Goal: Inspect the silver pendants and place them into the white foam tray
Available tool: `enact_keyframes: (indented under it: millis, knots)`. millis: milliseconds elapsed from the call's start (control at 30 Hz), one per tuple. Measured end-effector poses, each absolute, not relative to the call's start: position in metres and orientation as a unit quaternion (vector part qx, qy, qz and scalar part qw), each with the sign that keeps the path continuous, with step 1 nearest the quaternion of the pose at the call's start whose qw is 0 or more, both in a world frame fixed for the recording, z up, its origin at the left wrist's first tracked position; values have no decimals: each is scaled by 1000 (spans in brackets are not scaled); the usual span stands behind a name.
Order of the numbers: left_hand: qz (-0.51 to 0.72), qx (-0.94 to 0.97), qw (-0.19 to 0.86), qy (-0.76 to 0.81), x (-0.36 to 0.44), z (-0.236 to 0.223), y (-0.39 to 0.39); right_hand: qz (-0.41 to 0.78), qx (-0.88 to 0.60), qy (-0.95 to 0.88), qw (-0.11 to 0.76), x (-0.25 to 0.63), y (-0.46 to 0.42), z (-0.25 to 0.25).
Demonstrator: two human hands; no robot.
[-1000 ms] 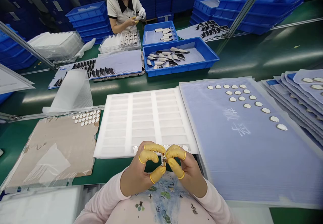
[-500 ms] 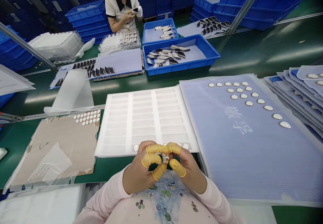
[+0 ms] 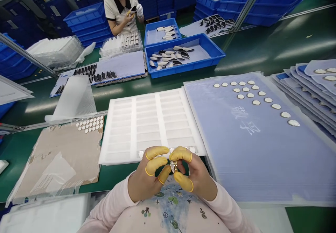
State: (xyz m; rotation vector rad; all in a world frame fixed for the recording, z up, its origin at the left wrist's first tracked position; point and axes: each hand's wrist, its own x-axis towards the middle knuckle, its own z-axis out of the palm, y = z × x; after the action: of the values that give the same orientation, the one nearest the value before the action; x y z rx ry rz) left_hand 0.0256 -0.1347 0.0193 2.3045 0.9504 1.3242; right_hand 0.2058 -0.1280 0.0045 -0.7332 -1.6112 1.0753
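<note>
Between the thumb and fingers of my right hand point(image 3: 193, 166) is a small round part point(image 3: 173, 166) with a pale face and a gold-coloured rim, turned edge-on toward me. My left hand point(image 3: 151, 171) is just left of it, fingers apart and curved around that side; whether a fingertip touches the part I cannot tell. Both hands wear yellow finger cots. Behind them lies a white foam tray point(image 3: 123, 121) with rows of slots, and several white discs point(image 3: 192, 150) sit in its nearest row, partly hidden by my fingers.
To the right, a blue sheet point(image 3: 236, 163) bears several white-faced round parts point(image 3: 276, 106). More discs point(image 3: 90, 124) lie on a brown board point(image 3: 57, 145) at left. Across the bench, a co-worker point(image 3: 122, 9) handles a dark curved piece near blue bins point(image 3: 183, 70) of curved pieces.
My left fingers have drawn apart from the round part, which now rests in my right hand. The view has shifted slightly. The co-worker's hands have moved.
</note>
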Motion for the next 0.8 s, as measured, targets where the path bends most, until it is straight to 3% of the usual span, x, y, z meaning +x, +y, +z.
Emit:
enact_keyframes:
  millis: [133,233,300,800]
  knots:
    - [407,759,301,410,21,22,-136,376,-289,-702,532,205,-128,3]
    - [373,723,445,375,18,25,-135,338,-283,-725,529,204,-127,5]
    - [372,706,482,362,18,26,-136,319,-274,-737,529,204,-126,7]
    - [397,730,415,371,23,33,-147,295,-237,-759,529,206,-132,16]
